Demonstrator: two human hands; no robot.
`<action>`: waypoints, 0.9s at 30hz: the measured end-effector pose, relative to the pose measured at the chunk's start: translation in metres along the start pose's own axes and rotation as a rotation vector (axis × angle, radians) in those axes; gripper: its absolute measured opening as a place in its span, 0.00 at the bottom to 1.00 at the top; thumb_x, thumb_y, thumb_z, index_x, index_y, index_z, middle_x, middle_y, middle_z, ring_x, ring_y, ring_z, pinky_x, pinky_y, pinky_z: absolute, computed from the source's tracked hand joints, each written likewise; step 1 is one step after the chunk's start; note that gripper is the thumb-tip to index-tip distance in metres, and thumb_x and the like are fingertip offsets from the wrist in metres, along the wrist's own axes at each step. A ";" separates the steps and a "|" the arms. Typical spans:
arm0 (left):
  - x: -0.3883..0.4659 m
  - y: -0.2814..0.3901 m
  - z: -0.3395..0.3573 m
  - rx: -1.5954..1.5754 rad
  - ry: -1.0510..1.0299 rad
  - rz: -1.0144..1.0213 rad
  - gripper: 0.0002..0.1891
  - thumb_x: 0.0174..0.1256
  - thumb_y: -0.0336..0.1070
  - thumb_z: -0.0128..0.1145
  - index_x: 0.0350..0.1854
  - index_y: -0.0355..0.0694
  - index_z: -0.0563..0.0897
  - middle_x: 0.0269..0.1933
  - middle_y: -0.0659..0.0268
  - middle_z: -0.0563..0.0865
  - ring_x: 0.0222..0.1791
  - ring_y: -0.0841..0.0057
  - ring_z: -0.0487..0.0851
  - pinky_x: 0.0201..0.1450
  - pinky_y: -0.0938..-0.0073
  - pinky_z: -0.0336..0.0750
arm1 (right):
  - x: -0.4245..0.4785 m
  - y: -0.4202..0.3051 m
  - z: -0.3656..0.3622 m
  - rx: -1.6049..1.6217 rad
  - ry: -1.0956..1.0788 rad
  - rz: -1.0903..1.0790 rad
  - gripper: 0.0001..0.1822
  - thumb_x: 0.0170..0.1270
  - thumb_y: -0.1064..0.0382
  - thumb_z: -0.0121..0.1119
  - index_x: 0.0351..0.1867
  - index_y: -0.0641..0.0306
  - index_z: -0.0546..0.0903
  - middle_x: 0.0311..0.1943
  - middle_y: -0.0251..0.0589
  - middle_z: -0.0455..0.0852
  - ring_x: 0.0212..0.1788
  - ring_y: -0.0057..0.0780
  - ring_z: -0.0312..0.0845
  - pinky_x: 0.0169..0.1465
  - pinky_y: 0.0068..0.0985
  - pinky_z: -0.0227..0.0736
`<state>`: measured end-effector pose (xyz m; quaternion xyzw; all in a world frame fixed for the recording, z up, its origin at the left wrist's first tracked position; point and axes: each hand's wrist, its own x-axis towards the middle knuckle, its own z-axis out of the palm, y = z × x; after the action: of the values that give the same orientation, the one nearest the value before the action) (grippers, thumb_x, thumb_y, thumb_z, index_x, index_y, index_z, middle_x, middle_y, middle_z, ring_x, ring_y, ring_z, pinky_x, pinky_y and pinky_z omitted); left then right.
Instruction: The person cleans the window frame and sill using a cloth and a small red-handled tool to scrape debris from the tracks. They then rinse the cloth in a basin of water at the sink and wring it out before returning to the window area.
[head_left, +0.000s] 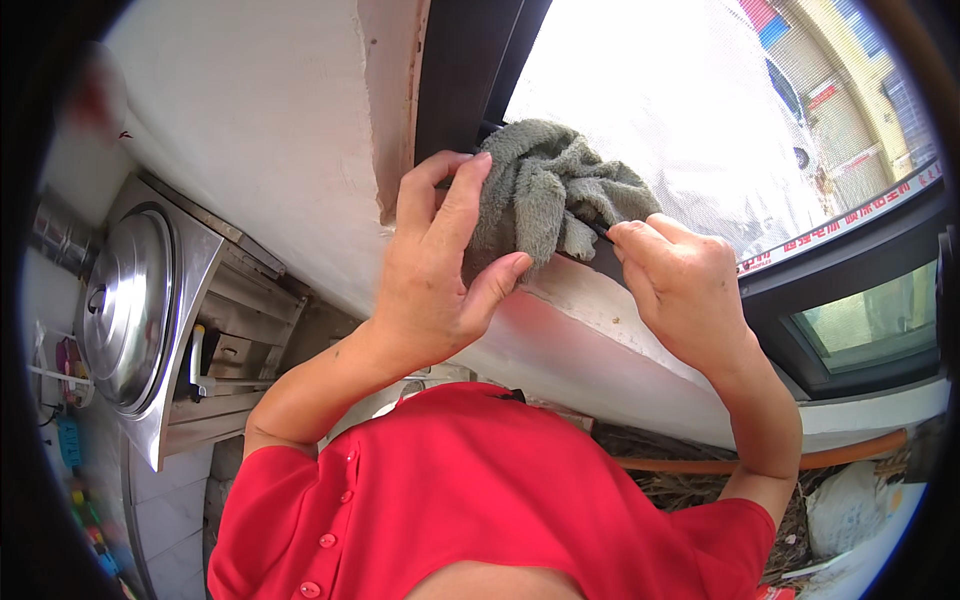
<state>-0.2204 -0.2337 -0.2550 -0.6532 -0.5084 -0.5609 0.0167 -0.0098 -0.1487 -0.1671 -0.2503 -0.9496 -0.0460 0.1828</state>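
Observation:
A crumpled grey-green terry cloth lies bunched at the lower corner of a dark window frame. My left hand is at the cloth's left side, its fingers and thumb spread, with some fingertips hidden behind the hand and cloth. At the cloth's lower right, my right hand has its fingers closed on a thin dark object, whose far part runs under the cloth; its kind cannot be told. Beyond the cloth is a bright window with a mesh screen.
A white sill edge runs below the frame. At left stands a steel stove unit with a large domed metal lid. An orange hose or pipe and dry brushwood lie low at right, near a white sack.

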 end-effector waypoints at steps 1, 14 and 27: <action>0.002 0.000 0.000 0.032 0.002 0.050 0.36 0.56 0.32 0.68 0.68 0.29 0.67 0.65 0.49 0.67 0.57 0.60 0.74 0.54 0.69 0.74 | 0.004 0.000 0.003 -0.008 -0.011 -0.007 0.04 0.58 0.70 0.57 0.28 0.61 0.74 0.21 0.42 0.73 0.22 0.44 0.75 0.23 0.37 0.68; 0.004 -0.011 0.003 0.015 0.098 0.038 0.34 0.47 0.26 0.70 0.61 0.30 0.74 0.56 0.48 0.72 0.47 0.57 0.77 0.43 0.67 0.77 | 0.069 -0.028 0.046 0.211 0.062 -0.048 0.01 0.58 0.71 0.54 0.30 0.65 0.75 0.23 0.48 0.79 0.25 0.51 0.78 0.28 0.40 0.72; 0.012 0.009 0.007 -0.189 0.237 0.103 0.25 0.47 0.17 0.59 0.54 0.31 0.79 0.50 0.51 0.75 0.41 0.62 0.80 0.40 0.71 0.77 | 0.049 -0.020 0.029 1.036 0.016 0.390 0.05 0.58 0.75 0.56 0.34 0.71 0.81 0.25 0.44 0.81 0.25 0.24 0.75 0.33 0.21 0.71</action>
<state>-0.2108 -0.2261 -0.2442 -0.6064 -0.4135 -0.6778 0.0437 -0.0683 -0.1387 -0.1757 -0.2984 -0.7828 0.4599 0.2944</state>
